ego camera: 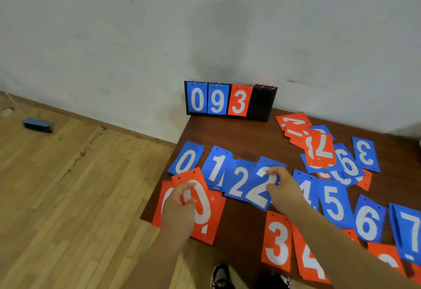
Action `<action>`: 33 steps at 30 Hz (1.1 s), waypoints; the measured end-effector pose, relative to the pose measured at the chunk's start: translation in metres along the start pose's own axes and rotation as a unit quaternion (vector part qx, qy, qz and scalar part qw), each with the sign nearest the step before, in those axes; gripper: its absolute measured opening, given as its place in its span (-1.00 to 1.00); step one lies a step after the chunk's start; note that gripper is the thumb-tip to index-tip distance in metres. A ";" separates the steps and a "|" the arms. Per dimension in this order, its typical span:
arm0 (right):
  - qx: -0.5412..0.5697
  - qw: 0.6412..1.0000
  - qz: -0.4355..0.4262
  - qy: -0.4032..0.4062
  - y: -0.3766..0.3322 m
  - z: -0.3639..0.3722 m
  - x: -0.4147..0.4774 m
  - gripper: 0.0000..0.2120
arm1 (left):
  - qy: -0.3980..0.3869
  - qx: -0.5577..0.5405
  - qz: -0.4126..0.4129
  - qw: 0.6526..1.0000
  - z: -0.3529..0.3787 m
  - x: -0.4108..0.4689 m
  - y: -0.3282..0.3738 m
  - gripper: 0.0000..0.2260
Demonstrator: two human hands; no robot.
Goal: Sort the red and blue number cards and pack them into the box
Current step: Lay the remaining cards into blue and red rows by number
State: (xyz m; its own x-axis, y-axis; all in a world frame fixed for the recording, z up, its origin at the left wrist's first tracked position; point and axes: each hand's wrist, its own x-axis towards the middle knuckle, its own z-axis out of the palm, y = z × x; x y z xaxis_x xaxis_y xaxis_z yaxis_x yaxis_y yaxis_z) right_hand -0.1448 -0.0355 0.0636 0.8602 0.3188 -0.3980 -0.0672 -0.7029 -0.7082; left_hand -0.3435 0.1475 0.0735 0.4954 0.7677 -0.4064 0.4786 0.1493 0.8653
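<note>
Fingers (273, 171) of right hand (286, 192) pinch blue 2 (255, 197), long axis toward scoreboard (230, 102); left hand (180, 207) pinches red 0 (202, 211).

The dark wooden table (246, 138) before me carries a scoreboard stand (230, 100) at its far edge, a row of blue cards (332, 202) across the middle, red cards (276, 241) nearest me, and a mixed heap (319, 149) far right.

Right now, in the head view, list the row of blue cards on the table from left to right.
blue 0 → blue 1 → blue 2 → held blue 2 → blue 4 → blue 5 → blue 6 → blue 7
</note>
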 end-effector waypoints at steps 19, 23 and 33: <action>-0.376 0.925 -0.055 0.016 0.025 0.079 0.071 -0.51 | 0.027 0.064 -0.044 0.997 -0.020 0.009 -0.031 -0.64; -0.245 0.968 -0.051 -0.020 0.008 0.070 0.052 -0.65 | 0.011 0.056 -0.057 0.997 -0.016 0.009 -0.032 -0.67; -0.020 0.958 -0.091 -0.272 -0.035 0.103 -0.023 -0.92 | -0.028 0.103 -0.033 0.994 -0.012 0.022 -0.046 -0.68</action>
State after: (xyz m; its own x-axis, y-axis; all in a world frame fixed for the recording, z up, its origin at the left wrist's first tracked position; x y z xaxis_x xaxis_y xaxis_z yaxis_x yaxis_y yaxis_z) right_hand -0.2140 0.0472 0.0370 0.4650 0.7149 -0.5223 0.0885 -0.6245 -0.7760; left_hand -0.3634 0.1650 0.0283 0.4953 0.7239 -0.4802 0.6462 0.0624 0.7606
